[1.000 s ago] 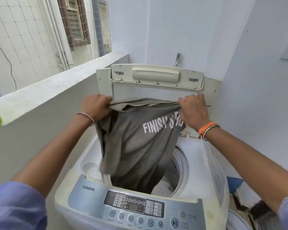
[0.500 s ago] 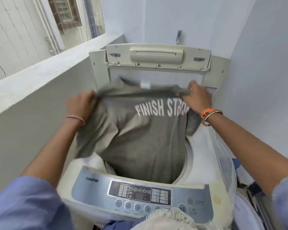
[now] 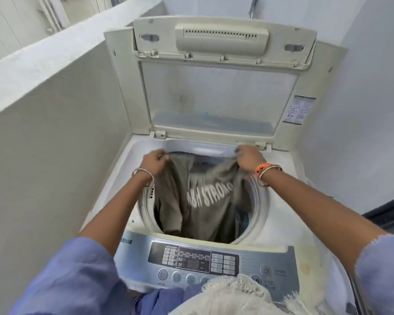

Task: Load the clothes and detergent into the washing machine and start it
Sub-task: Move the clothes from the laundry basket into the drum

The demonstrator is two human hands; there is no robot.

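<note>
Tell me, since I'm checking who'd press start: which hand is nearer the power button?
Right, though neither is close. The right hand grips the grey T-shirt at the tub's far right rim, on the power button side; the left hand grips it at the far left.

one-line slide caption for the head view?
Both hands, left and right, lower a grey printed T-shirt into the open top-loader's drum.

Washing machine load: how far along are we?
Done: white top-loading washing machine's lid is up. In hand: left hand and right hand grip the grey printed T-shirt, hanging partly into the drum. Left: release it, detergent, close lid, start.
</note>
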